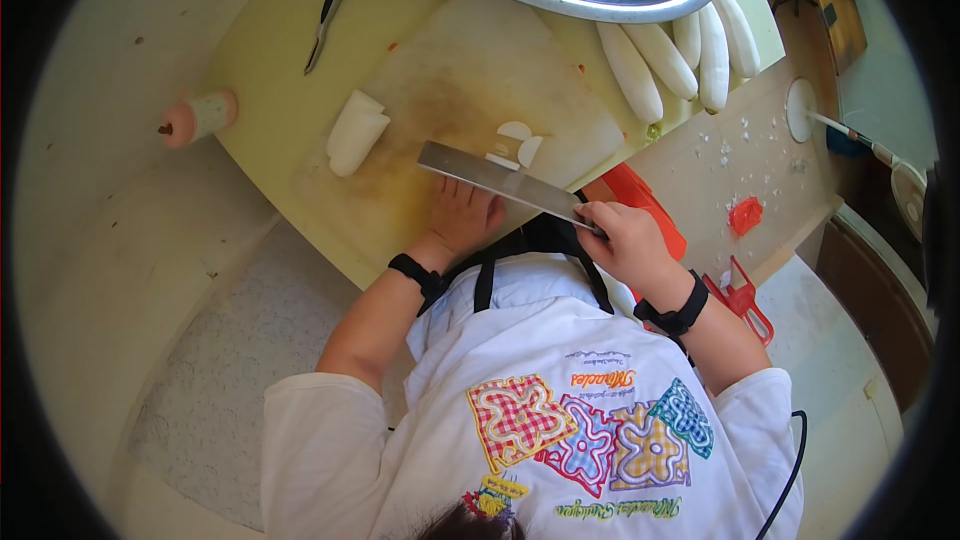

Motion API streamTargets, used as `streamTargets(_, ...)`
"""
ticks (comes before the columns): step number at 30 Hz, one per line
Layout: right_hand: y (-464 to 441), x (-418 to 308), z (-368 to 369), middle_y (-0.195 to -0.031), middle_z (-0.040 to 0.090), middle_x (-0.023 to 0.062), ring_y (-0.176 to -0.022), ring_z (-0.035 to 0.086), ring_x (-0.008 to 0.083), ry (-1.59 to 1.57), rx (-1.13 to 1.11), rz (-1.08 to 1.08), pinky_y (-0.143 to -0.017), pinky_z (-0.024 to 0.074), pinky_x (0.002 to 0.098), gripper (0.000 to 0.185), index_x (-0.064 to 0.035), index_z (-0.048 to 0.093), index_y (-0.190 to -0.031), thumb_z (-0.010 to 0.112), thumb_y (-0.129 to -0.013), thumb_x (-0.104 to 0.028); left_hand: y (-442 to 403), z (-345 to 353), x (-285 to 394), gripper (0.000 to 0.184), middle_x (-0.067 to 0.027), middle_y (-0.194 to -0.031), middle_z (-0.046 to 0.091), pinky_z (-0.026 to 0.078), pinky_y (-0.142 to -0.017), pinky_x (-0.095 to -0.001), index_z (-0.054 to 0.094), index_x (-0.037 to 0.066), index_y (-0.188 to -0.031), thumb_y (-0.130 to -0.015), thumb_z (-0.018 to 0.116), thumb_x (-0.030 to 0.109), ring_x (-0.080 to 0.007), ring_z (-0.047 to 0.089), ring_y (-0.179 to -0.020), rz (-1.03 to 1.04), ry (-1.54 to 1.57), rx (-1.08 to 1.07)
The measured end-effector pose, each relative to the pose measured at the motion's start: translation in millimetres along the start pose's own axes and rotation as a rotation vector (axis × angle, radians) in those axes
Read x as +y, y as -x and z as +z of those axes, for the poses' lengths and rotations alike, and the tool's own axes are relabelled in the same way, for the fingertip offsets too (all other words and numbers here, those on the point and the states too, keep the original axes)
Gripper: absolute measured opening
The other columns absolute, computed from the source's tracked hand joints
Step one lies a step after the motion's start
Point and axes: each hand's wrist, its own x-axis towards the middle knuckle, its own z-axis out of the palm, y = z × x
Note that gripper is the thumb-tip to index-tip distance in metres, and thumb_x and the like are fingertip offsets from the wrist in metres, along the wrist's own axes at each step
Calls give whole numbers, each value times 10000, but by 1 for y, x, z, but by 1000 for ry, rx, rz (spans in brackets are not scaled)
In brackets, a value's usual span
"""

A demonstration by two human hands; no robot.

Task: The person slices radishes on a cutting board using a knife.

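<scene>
My right hand (625,238) is closed around the handle of a cleaver (500,183), whose broad blade points left across the cutting board (450,50). Just below the blade, my left hand (462,215) is over the board with its fingers extended toward the metal and its thumb apart. Its fingertips are partly hidden, and I cannot tell whether they touch the blade. Thin white radish slices (515,130) lie beyond the blade, one close to its edge. Farther left, thick peeled radish pieces (356,133) rest side by side on the board.
A large metal basin (590,0) stands at the far edge, beside several whole peeled white radishes (640,70). A peeler or folded knife (327,20) lies at upper left on the yellow-green table (270,90). A pink bottle (200,118) is at left, and a red object (645,205) sits near my right hand.
</scene>
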Motion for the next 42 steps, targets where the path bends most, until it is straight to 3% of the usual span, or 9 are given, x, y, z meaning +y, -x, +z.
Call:
streamTargets(1, -1, -1, -2, -815, 675, 131, -684, 673, 295, 3, -8, -4, -599, 534, 360, 226, -29, 656, -1010, 723, -795, -50, 2, 1, -1, 399, -176, -1135, 591, 451, -906, -500, 632, 59, -1106, -748, 732, 205, -399, 563, -1033, 13, 6, -12)
streamTargets(14, -12, -1, -12, -806, 664, 152, -705, 662, 327, -48, -106, 45, -619, 525, 376, 161, -15, 633, -980, 706, -841, -48, -3, 2, -2, 376, -150, -1105, 583, 413, -986, -522, 609, 103, -1059, -710, 713, 199, -365, 539, -1091, -6, 11, 20)
streamTargets(16, -12, 1, -10, -776, 650, 130, -700, 648, 326, -51, -82, 41, -610, 524, 412, 175, -65, 639, -978, 712, -833, -129, -2, 3, -2, 383, -151, -1114, 579, 419, -973, -523, 606, 104, -1067, -710, 710, 197, -365, 543, -1082, -11, 13, 17)
streamTargets(25, -36, -4, 10, -747, 652, 143, -686, 650, 350, -63, -72, 16, -605, 515, 440, 147, -66, 627, -953, 684, -861, -165, -6, 0, -3, 430, -135, -1127, 577, 431, -888, -497, 601, 111, -1105, -698, 710, 201, -356, 546, -1074, -6, 26, 1)
streamTargets(35, -47, -7, 11, -802, 673, 169, -717, 659, 368, -60, -129, 66, -624, 519, 421, 140, -48, 628, -985, 672, -884, -134, -2, 5, -1, 456, -121, -1148, 566, 425, -890, -493, 595, 115, -1125, -697, 712, 219, -350, 539, -1085, -30, 1, 44)
streamTargets(42, -3, 14, -9, -797, 661, 156, -732, 653, 351, -63, -104, 94, -634, 517, 427, 158, -59, 624, -984, 684, -866, -145, 3, 10, -2, 466, -122, -1136, 569, 427, -890, -495, 585, 107, -1143, -705, 703, 214, -349, 539, -1073, -42, 13, 42)
